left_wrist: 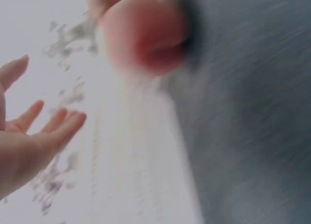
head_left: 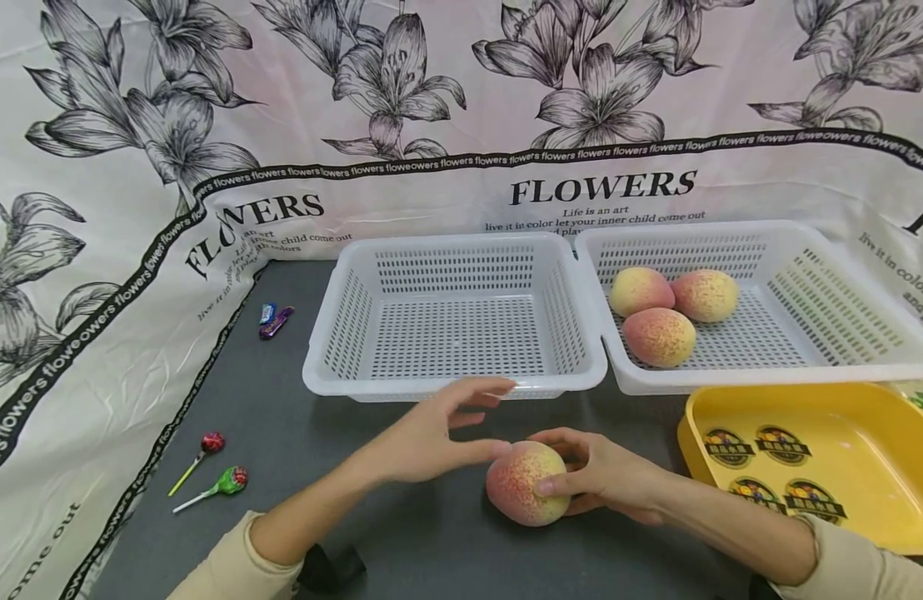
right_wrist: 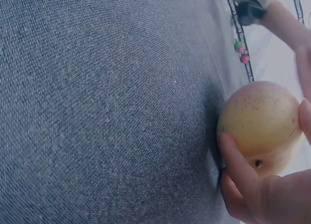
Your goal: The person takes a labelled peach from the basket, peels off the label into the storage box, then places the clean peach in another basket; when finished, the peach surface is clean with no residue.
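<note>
— Peach (head_left: 526,482): where does it sit?
— On the grey surface (head_left: 401,542), just in front of the empty white basket (head_left: 456,321)'s near rim. The right hand (head_left: 607,477) curls round it, thumb across the front.
— And the left hand (head_left: 431,437)?
— Spread, fingers loose, fingertips at the peach's left side, holding nothing.
— Room around it?
— Bare surface to the left, as far as two lollipops (head_left: 210,473) near the cloth edge. To the right lies a yellow tray (head_left: 866,467); behind that, a second basket (head_left: 806,333) holds three peaches (head_left: 671,310).
</note>
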The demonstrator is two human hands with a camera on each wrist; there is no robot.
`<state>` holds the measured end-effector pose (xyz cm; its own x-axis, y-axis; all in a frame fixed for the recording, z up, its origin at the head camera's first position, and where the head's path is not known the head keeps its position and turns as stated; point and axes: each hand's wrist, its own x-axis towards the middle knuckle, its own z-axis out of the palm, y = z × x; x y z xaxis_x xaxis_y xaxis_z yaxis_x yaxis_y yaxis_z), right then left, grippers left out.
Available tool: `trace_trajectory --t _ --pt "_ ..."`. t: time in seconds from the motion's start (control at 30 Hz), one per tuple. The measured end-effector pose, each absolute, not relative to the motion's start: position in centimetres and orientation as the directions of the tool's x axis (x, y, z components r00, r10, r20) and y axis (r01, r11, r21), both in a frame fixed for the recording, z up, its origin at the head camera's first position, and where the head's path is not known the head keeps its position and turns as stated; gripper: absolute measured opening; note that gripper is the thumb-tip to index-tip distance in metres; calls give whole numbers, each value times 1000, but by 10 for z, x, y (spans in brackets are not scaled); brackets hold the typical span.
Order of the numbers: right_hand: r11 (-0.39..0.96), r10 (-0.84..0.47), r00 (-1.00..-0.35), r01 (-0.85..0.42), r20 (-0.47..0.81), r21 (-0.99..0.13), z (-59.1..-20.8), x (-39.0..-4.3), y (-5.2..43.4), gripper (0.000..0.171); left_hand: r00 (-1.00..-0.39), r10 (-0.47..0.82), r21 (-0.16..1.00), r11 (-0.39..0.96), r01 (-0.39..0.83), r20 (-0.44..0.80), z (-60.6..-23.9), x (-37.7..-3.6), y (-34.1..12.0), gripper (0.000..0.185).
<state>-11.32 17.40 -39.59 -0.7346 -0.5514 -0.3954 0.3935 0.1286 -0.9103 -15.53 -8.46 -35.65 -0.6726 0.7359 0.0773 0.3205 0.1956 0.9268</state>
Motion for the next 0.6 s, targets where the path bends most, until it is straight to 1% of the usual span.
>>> trace_trajectory --t 0.13,0.2,0.3,0.33,0.43,0.53,0.6 --pt "135 -553 -732 393 -399 -909 -396 -114 175 63 -739 651 960 57 273 172 -325 -170 -107 54" --pt "133 -554 -731 394 -398 -910 -397 -114 175 63 -799 558 959 19 283 224 -313 -178 -122 50" --pt "128 -557 -731 393 -393 -911 -397 -114 175 62 -866 396 941 16 339 305 -301 -194 -146 45" --pt "125 -558 -732 392 -391 -912 -397 -114 175 62 -884 337 935 29 352 322 -301 -200 -154 44" --pt "116 -562 -734 387 -381 -915 -399 -114 176 61 -923 171 918 145 369 344 -305 -218 -176 42" --pt "112 -567 -734 382 -375 -917 -400 -114 176 60 -957 38 915 282 288 289 -319 -235 -195 44" --pt "112 -568 -733 381 -374 -918 -400 -114 177 59 -975 0 915 347 208 222 -329 -243 -205 47"
